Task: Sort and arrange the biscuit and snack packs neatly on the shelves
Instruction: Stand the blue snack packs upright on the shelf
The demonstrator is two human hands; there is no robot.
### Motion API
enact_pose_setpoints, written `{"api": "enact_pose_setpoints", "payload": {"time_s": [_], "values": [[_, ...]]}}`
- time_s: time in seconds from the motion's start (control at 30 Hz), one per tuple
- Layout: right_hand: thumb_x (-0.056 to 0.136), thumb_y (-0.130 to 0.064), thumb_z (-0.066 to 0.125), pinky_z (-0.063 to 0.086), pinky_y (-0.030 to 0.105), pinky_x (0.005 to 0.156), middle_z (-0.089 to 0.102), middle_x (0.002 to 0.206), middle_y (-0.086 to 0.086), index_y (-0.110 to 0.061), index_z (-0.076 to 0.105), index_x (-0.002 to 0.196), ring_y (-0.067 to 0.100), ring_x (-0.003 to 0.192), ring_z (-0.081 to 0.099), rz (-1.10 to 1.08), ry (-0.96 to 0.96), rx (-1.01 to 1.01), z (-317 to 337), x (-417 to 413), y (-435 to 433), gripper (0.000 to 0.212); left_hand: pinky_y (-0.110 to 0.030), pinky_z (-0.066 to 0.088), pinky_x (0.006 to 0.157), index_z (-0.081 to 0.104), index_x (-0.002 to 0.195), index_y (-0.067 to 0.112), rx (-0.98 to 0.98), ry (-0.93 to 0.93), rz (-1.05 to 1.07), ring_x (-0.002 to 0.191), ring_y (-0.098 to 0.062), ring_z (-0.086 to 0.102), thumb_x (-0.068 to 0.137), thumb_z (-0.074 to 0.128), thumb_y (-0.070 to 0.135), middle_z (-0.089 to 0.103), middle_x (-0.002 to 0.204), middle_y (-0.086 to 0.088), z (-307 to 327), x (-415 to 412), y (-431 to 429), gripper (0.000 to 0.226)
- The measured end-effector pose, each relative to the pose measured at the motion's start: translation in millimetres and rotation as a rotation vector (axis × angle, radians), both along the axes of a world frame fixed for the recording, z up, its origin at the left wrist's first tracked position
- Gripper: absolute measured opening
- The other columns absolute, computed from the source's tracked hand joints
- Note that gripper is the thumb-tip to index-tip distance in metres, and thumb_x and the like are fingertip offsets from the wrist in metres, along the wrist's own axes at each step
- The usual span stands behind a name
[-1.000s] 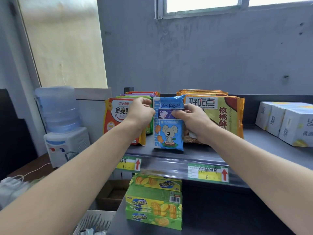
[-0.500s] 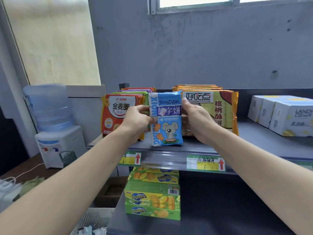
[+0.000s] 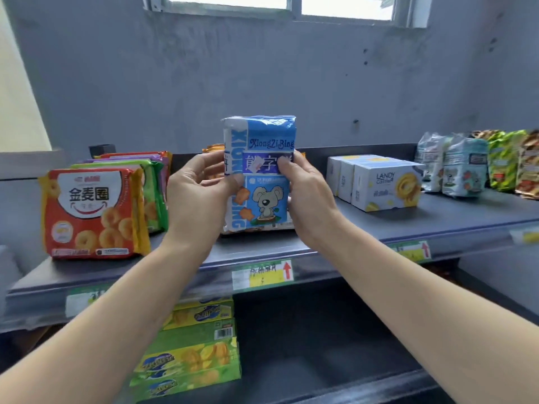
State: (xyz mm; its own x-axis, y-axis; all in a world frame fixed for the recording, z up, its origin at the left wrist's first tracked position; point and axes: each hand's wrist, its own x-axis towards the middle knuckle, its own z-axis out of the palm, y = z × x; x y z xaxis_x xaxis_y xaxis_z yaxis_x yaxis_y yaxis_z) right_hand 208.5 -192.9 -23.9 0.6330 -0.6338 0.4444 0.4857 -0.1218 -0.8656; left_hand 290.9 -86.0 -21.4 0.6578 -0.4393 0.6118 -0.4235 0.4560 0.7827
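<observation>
We are holding the blue pack upright in both hands. The left hand is curling round its left edge, thumb on the front; the right hand is gripping the right edge likewise. The pack is sitting low over the upper shelf, between the red pack and the white boxes; we cannot tell whether it touches the shelf.

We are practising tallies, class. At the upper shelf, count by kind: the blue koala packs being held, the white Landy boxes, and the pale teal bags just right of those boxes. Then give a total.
blue koala pack: 1
white Landy boxes: 3
pale teal bags: 2
Total: 6
</observation>
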Motion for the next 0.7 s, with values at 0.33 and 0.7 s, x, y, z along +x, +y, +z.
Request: {"api": "enact_pose_setpoints", "payload": {"time_s": [0.33,0.7], "values": [[0.098,-0.004,0.040,0.055,0.043,0.077,0.065,0.111,0.011,-0.014,0.050,0.119,0.025,0.093,0.064,-0.246,-0.041,-0.005,1,-153,-84,0.025,-0.022,0.058,0.065,0.062,0.087,0.023,0.032,-0.057,-0.208,0.072,-0.002,0.067,0.076,0.074,0.004,0.068,0.089,0.005,6,-134,-104,0.025],[0.089,0.009,0.043,0.058,0.039,0.075,0.070,0.098,0.002,-0.021,0.060,0.103,0.023,0.090,0.068,-0.417,0.032,-0.047,-11,-342,-208,0.037,-0.017,0.055,0.064,0.062,0.084,0.023,0.124,0.003,-0.387,0.077,-0.004,0.065,0.080,0.069,0.000,0.067,0.085,0.006,-7,-304,-242,0.024]]}}
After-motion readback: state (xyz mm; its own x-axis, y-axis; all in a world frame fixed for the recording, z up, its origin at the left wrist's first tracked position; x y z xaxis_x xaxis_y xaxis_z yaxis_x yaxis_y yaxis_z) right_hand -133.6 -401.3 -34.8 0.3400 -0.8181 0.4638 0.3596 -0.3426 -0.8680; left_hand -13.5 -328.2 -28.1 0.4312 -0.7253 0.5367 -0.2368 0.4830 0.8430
